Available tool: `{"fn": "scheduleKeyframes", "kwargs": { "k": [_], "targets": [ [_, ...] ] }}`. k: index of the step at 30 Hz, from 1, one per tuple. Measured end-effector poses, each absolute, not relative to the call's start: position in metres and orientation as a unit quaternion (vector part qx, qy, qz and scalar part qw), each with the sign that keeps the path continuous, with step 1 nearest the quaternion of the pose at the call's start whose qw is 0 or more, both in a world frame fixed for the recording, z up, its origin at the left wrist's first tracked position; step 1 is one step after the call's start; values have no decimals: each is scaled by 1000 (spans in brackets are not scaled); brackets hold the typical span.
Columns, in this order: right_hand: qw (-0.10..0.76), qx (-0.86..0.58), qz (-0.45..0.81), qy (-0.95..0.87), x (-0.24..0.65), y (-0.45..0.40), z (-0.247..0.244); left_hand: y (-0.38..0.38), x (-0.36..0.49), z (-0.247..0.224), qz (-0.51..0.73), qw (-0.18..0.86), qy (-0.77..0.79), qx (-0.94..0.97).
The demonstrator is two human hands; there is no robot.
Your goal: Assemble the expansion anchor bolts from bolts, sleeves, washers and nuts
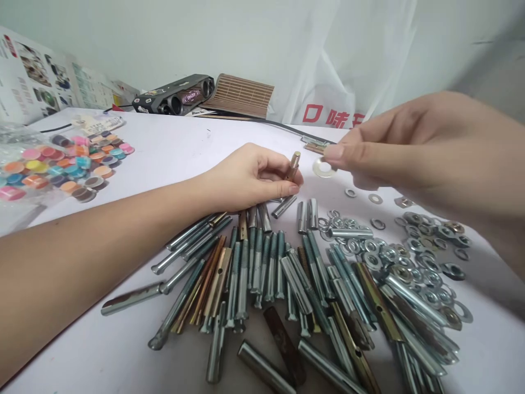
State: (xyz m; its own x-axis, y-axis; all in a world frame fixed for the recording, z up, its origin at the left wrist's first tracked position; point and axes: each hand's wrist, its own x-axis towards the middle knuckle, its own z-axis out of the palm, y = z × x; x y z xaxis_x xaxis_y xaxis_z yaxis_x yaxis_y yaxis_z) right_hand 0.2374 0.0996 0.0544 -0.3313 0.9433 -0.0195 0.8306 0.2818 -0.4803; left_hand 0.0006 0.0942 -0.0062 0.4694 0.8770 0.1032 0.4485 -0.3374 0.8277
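My left hand (262, 178) is closed around a threaded bolt (294, 163), whose brassy threaded end sticks up past the thumb and fingers. My right hand (394, 142) pinches a flat silver washer (324, 168) between thumb and fingers. The washer is held in the air to the right of the bolt, apart from it. Beneath and in front of my left hand lies a broad pile of bolts (246, 273) and metal sleeves (296, 284), mostly silver, some brass-coloured. A heap of washers and nuts (426, 257) lies below my right hand.
Colourful round pieces (53, 164) in clear plastic lie at the left. A black device (176, 96) and a slatted brown mat (241, 94) are at the back, near a white plastic bag (353, 65) with red lettering. Printed sheets (33, 76) lean at the far left.
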Motion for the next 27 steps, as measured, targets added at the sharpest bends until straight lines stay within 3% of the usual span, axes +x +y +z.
{"fn": "scheduleKeyframes", "kwargs": {
  "k": [3, 6, 15, 21, 27],
  "targets": [
    [235, -596, 244, -727, 218, 87, 49, 94, 0, -6, 283, 380, 430, 769],
    [272, -610, 228, -708, 211, 89, 43, 95, 0, -7, 283, 387, 428, 766],
    [208, -584, 254, -743, 198, 95, 35, 98, 1, -10, 289, 382, 412, 775],
    [272, -622, 168, -714, 214, 102, 44, 95, 1, -9, 292, 410, 426, 751],
    [80, -669, 107, -731, 240, 128, 60, 93, 0, -5, 286, 408, 438, 748]
  ]
}}
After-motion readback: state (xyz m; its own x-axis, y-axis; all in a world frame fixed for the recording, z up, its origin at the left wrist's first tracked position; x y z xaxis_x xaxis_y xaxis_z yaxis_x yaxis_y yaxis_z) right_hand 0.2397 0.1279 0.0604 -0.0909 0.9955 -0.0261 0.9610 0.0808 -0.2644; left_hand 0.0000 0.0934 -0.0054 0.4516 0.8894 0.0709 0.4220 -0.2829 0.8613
